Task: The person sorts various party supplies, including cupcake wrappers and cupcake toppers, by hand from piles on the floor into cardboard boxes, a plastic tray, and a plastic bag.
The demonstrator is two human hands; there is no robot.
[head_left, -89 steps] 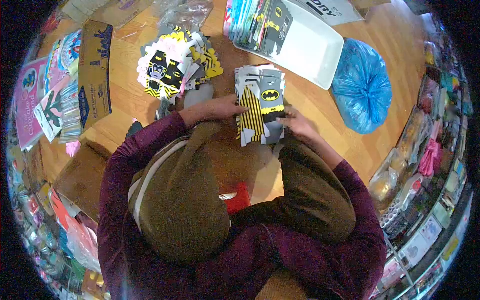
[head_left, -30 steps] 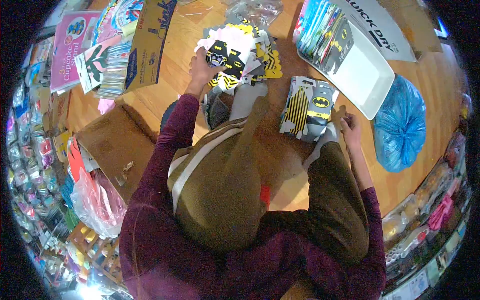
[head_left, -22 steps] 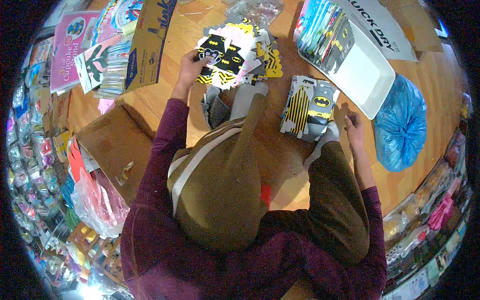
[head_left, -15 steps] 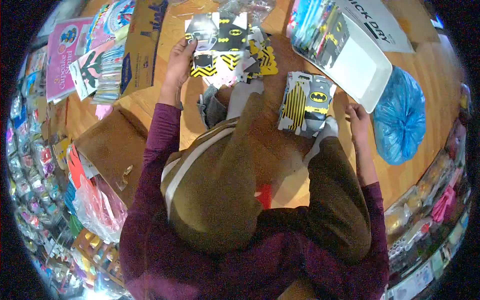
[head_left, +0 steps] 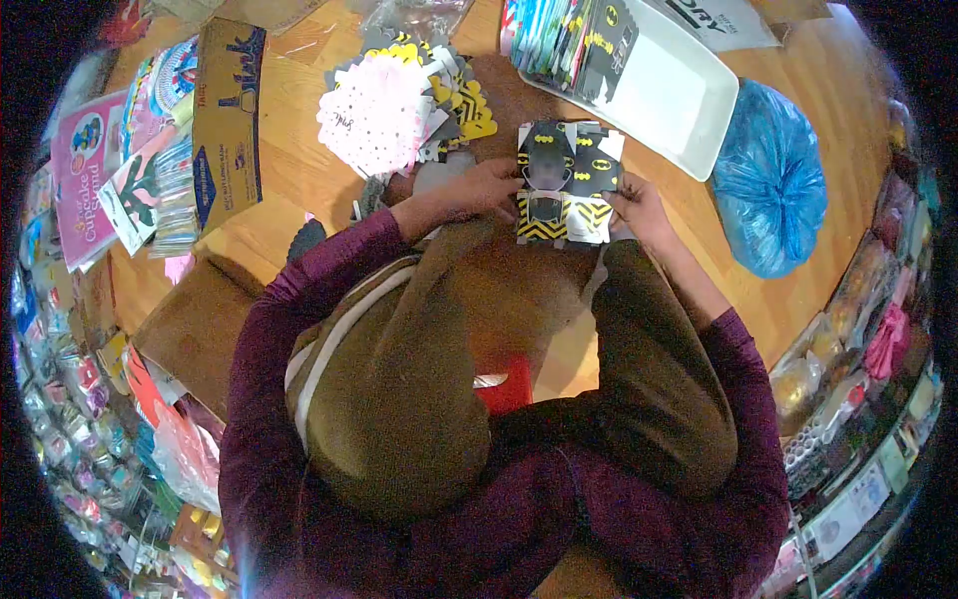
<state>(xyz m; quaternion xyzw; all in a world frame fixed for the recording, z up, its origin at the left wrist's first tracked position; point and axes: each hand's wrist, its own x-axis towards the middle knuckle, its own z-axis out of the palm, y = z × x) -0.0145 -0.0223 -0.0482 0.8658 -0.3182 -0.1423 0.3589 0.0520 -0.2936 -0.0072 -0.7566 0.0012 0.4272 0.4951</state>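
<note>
A flat black, yellow and white bat-logo card sheet (head_left: 568, 182) lies between my two hands, over the place of the card stack. My left hand (head_left: 487, 190) touches its left edge, fingers closed together. At its right edge my right hand (head_left: 637, 207) pinches the card. Left of the cards is a pile of scalloped pieces, with a pink dotted round card (head_left: 374, 115) on top and black and yellow pieces (head_left: 469, 100) beside it. Whatever lies under the sheet is mostly hidden.
A white tray (head_left: 714, 130) holding packed cards (head_left: 574, 45) stands at the upper right, beside a blue plastic bag (head_left: 773, 180). An upright cardboard box (head_left: 228, 125) and a pink cupcake stand pack (head_left: 88, 180) are at the left. Packaged goods line both sides.
The bat-logo sheet has moved right and down from the pile, uncovering the pink dotted card. Both hands have come together at the sheet, and the camera view has shifted.
</note>
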